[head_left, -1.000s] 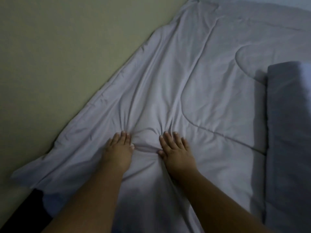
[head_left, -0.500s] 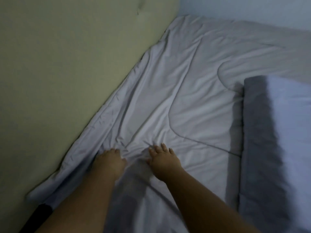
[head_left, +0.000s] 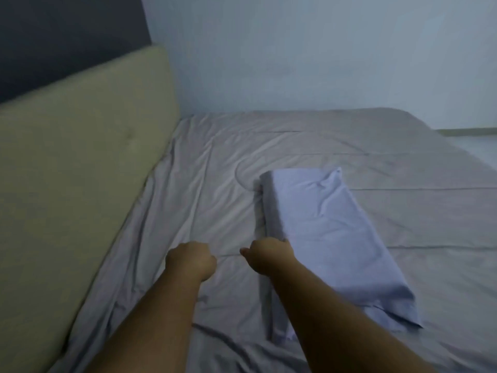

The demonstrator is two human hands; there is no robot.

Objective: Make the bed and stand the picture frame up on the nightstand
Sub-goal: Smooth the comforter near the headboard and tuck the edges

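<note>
A grey quilted comforter (head_left: 309, 146) lies spread over the bed, creased near the headboard. On it lies a pale blue pillow (head_left: 336, 232), set at a slant. My left hand (head_left: 192, 261) hovers over the comforter left of the pillow, its fingers curled under like a fist and nothing seen in it. My right hand (head_left: 269, 255) is at the pillow's near left edge with the thumb sticking out; its fingers are hidden behind the hand, so a hold on the pillow cannot be told. No picture frame or nightstand is in view.
A beige padded headboard (head_left: 80, 170) runs along the left side of the bed. A pale wall (head_left: 322, 49) stands behind the bed and a dark panel (head_left: 67, 30) above the headboard. The bed's far right corner (head_left: 419, 122) ends near the wall.
Both hands have lifted off the comforter, where they lay flat with fingers spread, and curled. The view has swung up and right, so the whole pillow and the wall show.
</note>
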